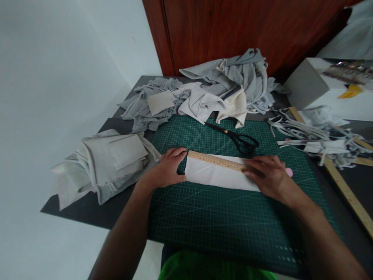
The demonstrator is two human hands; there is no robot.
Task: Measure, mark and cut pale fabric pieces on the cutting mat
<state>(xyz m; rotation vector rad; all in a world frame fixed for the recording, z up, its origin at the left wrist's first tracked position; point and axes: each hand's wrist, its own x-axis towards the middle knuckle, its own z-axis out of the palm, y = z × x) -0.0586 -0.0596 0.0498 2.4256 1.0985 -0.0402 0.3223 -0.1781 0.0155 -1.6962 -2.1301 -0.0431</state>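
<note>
A strip of white cloth (214, 175) lies across the green cutting mat (204, 217), with a wooden ruler (217, 160) along its far edge. At the strip's left end is my left hand (170, 167), thumb and fingers spread apart, fingertips touching the corners of the cloth. My right hand (269, 175) is closed over the right end of the ruler and covers part of the cloth. Beyond the ruler lies a pair of black scissors (233, 136), blades pointing left. A small pink round piece (289, 172) shows beside my right hand.
Stacked pale cloth (99, 159) with a card (128, 151) on top lies left. Grey fabric heaps (247, 74) fill the back. At right are thin cloth strips (329, 140), a long wooden ruler (346, 190) and a white box (309, 83). A wall borders the left side.
</note>
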